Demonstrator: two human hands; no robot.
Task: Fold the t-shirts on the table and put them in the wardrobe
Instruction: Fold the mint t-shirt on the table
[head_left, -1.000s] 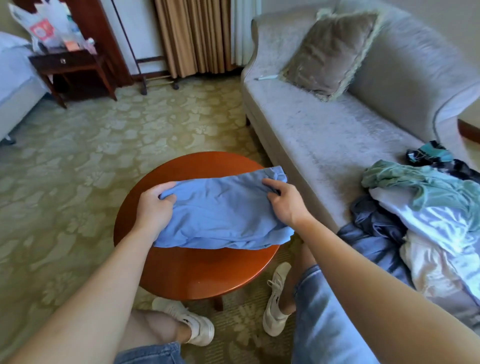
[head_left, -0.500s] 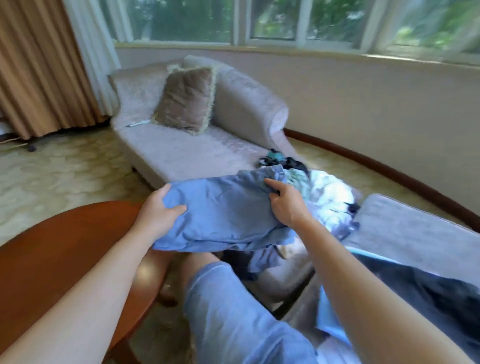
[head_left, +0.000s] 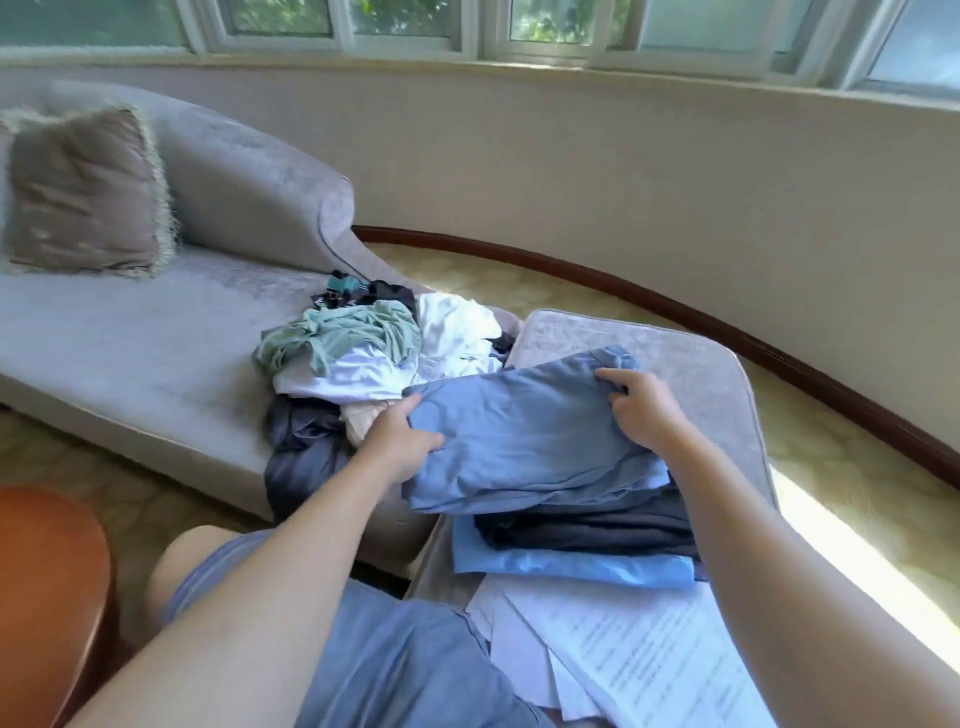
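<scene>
Shirt (head_left: 524, 441), folded, gripped at its ends by left hand (head_left: 402, 441) and right hand (head_left: 641, 410), over the stack (head_left: 571, 540) on the seat (head_left: 701, 374), centre right.

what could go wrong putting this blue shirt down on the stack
The left hand and right hand grip only the ends of the folded blue t-shirt, so its middle could sag and the fold open on release.
The dark garment and light blue garment stacked below lie close to the grey seat's edge beside loose papers; a push might slide them off.
</scene>
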